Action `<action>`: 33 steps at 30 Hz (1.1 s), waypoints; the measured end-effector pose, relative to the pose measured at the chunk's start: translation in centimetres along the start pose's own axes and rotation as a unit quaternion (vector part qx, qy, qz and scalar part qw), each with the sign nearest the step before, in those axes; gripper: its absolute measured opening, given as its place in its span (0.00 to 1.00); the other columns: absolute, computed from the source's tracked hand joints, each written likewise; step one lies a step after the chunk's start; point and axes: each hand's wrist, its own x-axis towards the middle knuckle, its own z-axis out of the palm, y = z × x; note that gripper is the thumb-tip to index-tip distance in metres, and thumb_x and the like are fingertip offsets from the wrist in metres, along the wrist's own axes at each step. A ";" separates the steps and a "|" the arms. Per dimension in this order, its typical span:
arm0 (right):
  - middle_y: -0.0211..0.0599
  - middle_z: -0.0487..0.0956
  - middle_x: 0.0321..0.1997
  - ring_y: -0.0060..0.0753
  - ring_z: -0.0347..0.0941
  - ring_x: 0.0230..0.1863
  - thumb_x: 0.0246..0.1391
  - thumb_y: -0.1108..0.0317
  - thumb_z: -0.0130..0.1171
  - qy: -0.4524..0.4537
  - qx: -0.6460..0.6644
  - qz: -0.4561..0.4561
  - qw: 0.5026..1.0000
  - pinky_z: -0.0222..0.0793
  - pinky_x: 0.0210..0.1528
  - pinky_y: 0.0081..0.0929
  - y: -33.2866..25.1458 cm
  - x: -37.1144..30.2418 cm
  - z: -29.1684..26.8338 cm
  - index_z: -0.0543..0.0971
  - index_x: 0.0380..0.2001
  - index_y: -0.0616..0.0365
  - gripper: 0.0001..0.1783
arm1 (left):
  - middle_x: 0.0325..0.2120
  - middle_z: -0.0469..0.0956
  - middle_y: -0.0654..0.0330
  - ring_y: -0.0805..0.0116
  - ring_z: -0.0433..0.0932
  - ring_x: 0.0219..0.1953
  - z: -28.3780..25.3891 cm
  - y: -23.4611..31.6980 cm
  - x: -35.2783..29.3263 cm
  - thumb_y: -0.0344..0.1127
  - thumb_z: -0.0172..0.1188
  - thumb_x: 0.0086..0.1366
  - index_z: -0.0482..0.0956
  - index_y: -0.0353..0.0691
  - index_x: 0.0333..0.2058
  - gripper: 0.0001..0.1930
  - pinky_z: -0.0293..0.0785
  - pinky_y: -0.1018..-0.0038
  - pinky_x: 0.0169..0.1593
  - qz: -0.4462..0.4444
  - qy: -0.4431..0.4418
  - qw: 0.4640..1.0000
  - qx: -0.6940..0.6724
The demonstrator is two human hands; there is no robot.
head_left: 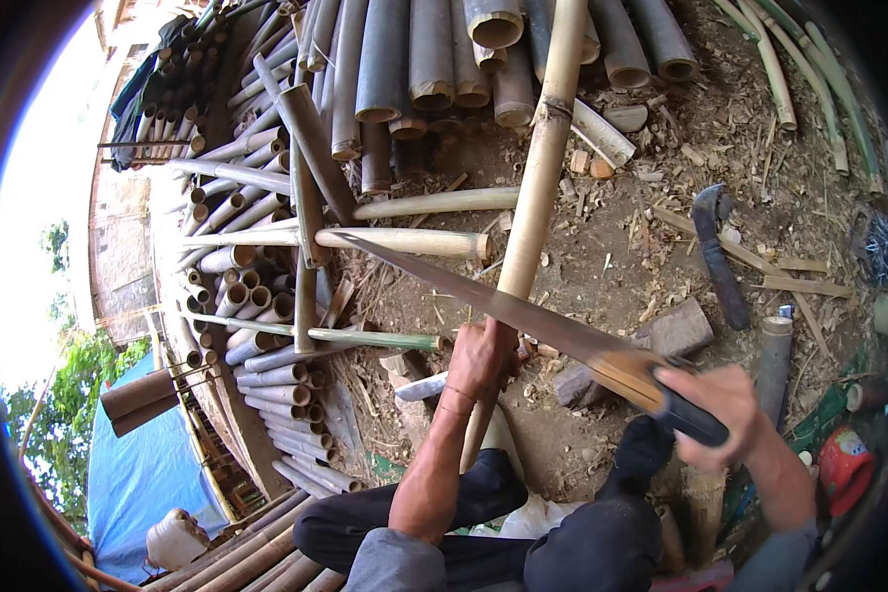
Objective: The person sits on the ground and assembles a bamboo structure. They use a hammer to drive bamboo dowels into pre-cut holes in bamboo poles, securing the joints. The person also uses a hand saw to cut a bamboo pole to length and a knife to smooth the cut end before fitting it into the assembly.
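Note:
A long pale bamboo pole [538,187] slants from the top of the view down toward my knees. My left hand [479,360] is wrapped round it, just on the near side of a handsaw [553,331]. The saw's long blade crosses the pole next to my fist, its tip pointing to the far left. Whether the teeth have cut into the bamboo cannot be seen. My right hand [718,414] grips the saw's black and orange-brown handle, out to the right above my dark-clothed knee. The pole's near end goes down between my legs.
Cut bamboo tubes [429,69] are stacked at the far side and left. Crossed bamboo pieces [405,242] stick out toward the pole. A curved, dark-handled knife [720,257] and a wood block [676,331] lie on the chip-strewn ground. A red container [847,469] stands at right.

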 end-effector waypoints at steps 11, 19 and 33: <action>0.43 0.83 0.38 0.31 0.81 0.38 0.38 0.73 0.57 0.207 0.098 0.161 0.960 0.76 0.44 0.25 -5.3 -2.9 -0.6 0.69 0.59 0.70 0.38 | 0.25 0.81 0.59 0.76 0.78 0.24 1.9 3.3 -3.4 0.49 0.72 0.59 0.77 0.32 0.40 0.25 0.76 0.77 0.27 -0.026 0.036 0.995 -0.092; 0.49 0.77 0.47 0.30 0.78 0.34 0.42 0.66 0.52 0.496 0.136 0.251 0.820 0.75 0.45 0.27 -12.4 -14.4 0.8 0.56 0.67 0.72 0.46 | 0.29 0.74 0.62 0.70 0.81 0.27 6.6 4.7 -2.1 0.53 0.51 0.74 0.71 0.36 0.44 0.22 0.78 0.75 0.28 -0.030 -0.095 0.919 -0.382; 0.52 0.80 0.39 0.19 0.68 0.21 0.45 0.72 0.49 0.488 0.198 0.268 0.807 0.68 0.29 0.19 -15.2 -18.8 7.5 0.56 0.66 0.76 0.42 | 0.20 0.72 0.63 0.71 0.77 0.19 9.1 5.6 2.6 0.60 0.56 0.68 0.72 0.39 0.37 0.25 0.76 0.74 0.22 0.010 0.001 0.960 -0.280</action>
